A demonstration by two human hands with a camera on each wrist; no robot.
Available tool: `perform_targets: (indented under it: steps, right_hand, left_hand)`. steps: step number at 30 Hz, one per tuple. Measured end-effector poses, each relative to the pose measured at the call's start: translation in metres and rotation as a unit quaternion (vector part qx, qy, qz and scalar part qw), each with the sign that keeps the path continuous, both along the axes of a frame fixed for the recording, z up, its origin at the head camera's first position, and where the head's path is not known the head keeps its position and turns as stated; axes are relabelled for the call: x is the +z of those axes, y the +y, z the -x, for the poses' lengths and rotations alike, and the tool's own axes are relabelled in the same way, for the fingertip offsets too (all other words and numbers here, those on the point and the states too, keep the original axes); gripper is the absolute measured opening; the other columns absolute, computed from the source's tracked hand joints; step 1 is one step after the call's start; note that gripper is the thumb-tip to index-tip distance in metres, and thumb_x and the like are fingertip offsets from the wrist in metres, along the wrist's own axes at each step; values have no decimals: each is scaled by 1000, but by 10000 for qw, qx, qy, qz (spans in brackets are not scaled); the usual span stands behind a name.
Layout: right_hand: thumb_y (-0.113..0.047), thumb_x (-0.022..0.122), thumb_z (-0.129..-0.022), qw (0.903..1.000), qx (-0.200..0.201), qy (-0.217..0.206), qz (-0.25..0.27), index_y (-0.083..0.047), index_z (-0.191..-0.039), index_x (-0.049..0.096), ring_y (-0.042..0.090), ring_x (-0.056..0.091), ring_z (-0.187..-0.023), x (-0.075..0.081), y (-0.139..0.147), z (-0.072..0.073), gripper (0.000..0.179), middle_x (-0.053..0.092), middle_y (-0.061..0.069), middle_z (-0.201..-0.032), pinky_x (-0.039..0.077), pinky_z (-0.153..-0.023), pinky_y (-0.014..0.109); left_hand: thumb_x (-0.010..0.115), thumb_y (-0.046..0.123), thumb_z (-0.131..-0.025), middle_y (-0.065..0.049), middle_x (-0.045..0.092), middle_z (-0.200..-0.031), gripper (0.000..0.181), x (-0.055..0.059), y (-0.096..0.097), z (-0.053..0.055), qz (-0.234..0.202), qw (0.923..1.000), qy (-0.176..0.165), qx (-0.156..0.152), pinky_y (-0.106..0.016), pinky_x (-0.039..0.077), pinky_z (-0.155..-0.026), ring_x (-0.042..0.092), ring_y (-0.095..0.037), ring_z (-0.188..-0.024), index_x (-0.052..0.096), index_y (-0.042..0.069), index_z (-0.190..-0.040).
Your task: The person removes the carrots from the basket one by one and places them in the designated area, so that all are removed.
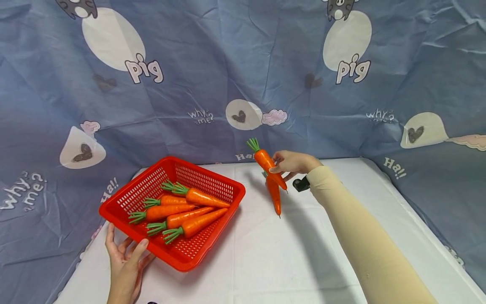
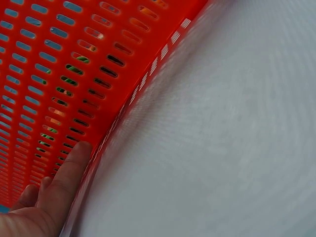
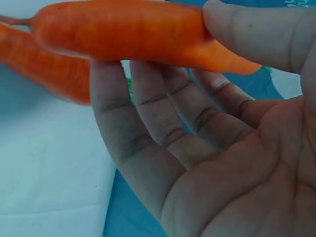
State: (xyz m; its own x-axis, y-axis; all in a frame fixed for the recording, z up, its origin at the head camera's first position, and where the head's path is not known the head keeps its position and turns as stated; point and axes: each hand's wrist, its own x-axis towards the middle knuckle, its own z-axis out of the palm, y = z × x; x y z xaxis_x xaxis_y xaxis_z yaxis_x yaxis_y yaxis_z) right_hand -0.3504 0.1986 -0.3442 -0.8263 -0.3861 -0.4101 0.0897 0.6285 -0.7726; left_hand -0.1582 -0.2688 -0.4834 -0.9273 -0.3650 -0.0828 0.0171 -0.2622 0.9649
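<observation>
In the head view my right hand (image 1: 294,164) pinches an orange carrot (image 1: 265,161) with a green stem between thumb and fingertips. A second carrot (image 1: 274,196) lies below it, partly hidden behind the held one. The right wrist view shows the thumb across the held carrot (image 3: 123,32) and the fingers against its other side. My left hand (image 1: 127,264) touches the near left side of a red basket (image 1: 206,249). In the left wrist view its fingers (image 2: 66,182) rest against the slotted wall. Several carrots (image 1: 171,211) lie inside the basket.
A white cloth (image 1: 262,257) covers the table. Behind it hangs a blue printed curtain (image 1: 197,76), which also closes off both sides. A small black object (image 1: 301,184) shows at the right wrist.
</observation>
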Motion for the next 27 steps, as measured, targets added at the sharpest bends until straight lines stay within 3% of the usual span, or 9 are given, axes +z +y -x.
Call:
perform_targets:
  steps: [4,15,27]
  right_hand:
    - [-15,62,-108,9999,-111,-12,-91,4,-143,40,34,64,-123,0,6,-2,46,54,22,-135,63,-101,48]
    - [-14,61,-109,9989,-411,-195,-148,7,-142,39,35,62,-119,-1,21,-6,45,55,22,-131,63,-102,47]
    - [-17,62,-109,9968,-645,-465,-51,8,-147,36,33,61,-119,-15,33,-8,53,57,20,-129,60,-107,48]
  left_hand:
    - [65,5,-105,4,38,-142,102,0,-1,0,-19,10000,1,-10,-31,67,-74,53,-12,-125,3,60,-164]
    - [65,7,-105,5,38,-142,101,0,-2,0,-16,10000,-70,13,-31,67,-74,53,-13,-125,2,60,-163]
    - [66,8,-105,5,39,-141,101,1,-1,0,44,9999,-130,16,-31,67,-73,53,-12,-125,2,61,-163]
